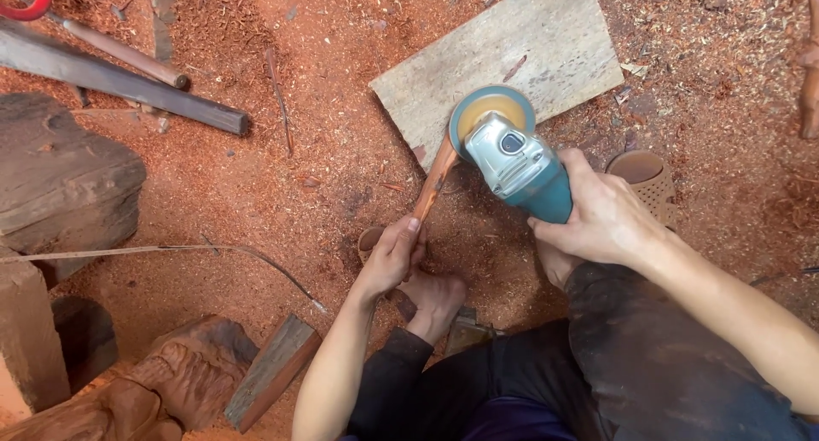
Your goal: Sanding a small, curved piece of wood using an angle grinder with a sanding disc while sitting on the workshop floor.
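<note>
My right hand grips the teal body of an angle grinder; its round sanding disc sits against the upper end of a thin reddish wooden piece. My left hand holds the lower end of that wooden piece. A bare foot rests just below my left hand on the sawdust. Behind the disc lies a pale flat wooden board.
Red sawdust covers the ground. Dark wood blocks and metal bars lie at the left. Carved wood and a plank offcut sit at lower left. A brown sandal lies right of my right hand.
</note>
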